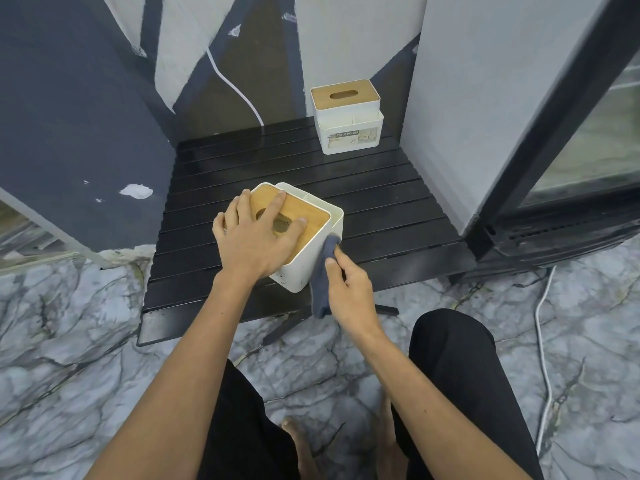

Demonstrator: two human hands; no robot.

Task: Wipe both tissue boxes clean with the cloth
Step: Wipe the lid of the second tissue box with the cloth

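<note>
A white tissue box with a wooden lid (311,223) stands near the front of the low black slatted table (381,209). My left hand (256,233) lies spread on its lid, fingers straight, pressing down. My right hand (349,285) grips a dark blue-grey cloth (323,271) and holds it against the box's near right side; the cloth's tail hangs down past the table edge. A second white tissue box with a wooden lid (348,119) stands upright at the table's back right, its label facing me.
The table sits in a corner between a dark wall panel (79,133) on the left and a grey wall on the right. A glass-door fridge (571,150) stands at the right. White cables run down the back wall and across the marble floor (543,341). My knees are below.
</note>
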